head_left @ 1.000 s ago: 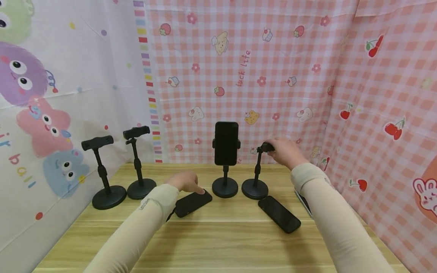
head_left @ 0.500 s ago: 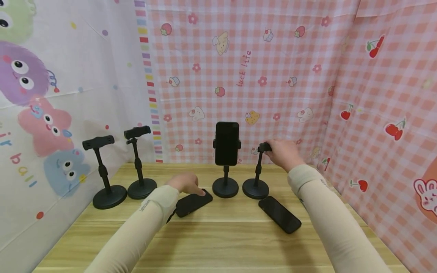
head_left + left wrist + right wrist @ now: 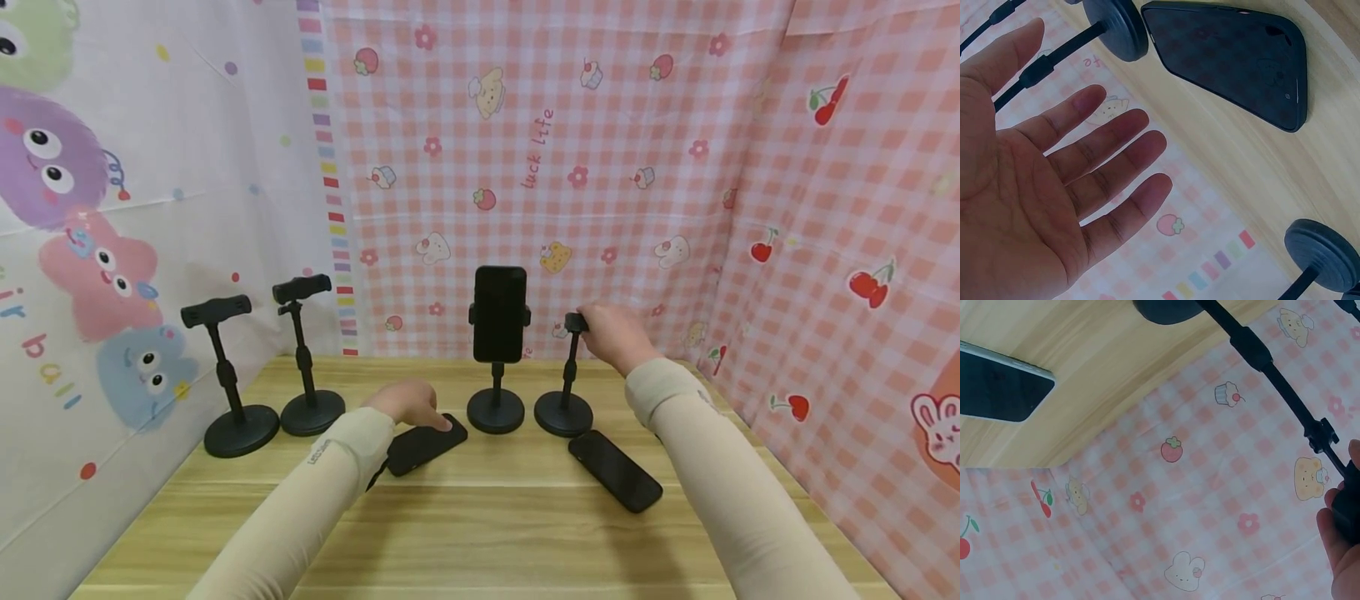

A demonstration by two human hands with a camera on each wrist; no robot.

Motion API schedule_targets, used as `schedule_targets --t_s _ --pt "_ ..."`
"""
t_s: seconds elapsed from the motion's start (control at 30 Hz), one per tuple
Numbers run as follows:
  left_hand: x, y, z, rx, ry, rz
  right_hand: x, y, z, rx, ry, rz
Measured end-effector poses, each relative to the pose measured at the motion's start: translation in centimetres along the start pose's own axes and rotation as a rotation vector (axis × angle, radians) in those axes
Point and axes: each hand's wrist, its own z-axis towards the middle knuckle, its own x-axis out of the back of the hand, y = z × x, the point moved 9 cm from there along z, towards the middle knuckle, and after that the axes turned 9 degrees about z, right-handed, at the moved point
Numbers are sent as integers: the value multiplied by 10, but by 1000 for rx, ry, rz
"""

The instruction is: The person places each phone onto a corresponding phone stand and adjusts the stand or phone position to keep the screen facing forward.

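Observation:
My right hand (image 3: pixel 617 335) grips the clamp head (image 3: pixel 575 322) of a black phone stand (image 3: pixel 564 414), the rightmost of several; the right wrist view shows fingers around the dark clamp (image 3: pixel 1349 506). My left hand (image 3: pixel 408 402) is over a black phone (image 3: pixel 429 448) lying flat on the table. In the left wrist view its fingers are spread and relaxed, apart from that phone (image 3: pixel 1229 59), and the palm holds nothing. Between the hands, another stand (image 3: pixel 496 412) bears an upright black phone (image 3: pixel 500 315) in its clamp.
Two black stands with bare clamps, a nearer one (image 3: pixel 238 429) and a farther one (image 3: pixel 312 412), stand at the left. A black phone (image 3: pixel 615 471) lies before the gripped stand. A silver-edged phone (image 3: pixel 1004 384) lies farther right. Patterned cloth (image 3: pixel 450 108) hangs behind the wooden table (image 3: pixel 480 533).
My right hand has moved slightly left and turned the clamp head about its pole. The right sleeve now covers the silver-edged phone in the head view. My left hand keeps its place.

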Motion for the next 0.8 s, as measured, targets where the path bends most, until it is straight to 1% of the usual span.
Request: schedule_targets --t_s 0.3,0.43,0.57,0.8 --pt "-2 0 -1 12 -8 -12 3 -1 1 11 -7 30" --pt "-2 1 -2 14 -2 -13 2 -2 1 22 -35 49" --pt "-2 2 -3 7 4 -9 1 -3 1 15 -69 76" --pt "1 5 -6 -7 -12 15 3 -4 2 10 -108 78"
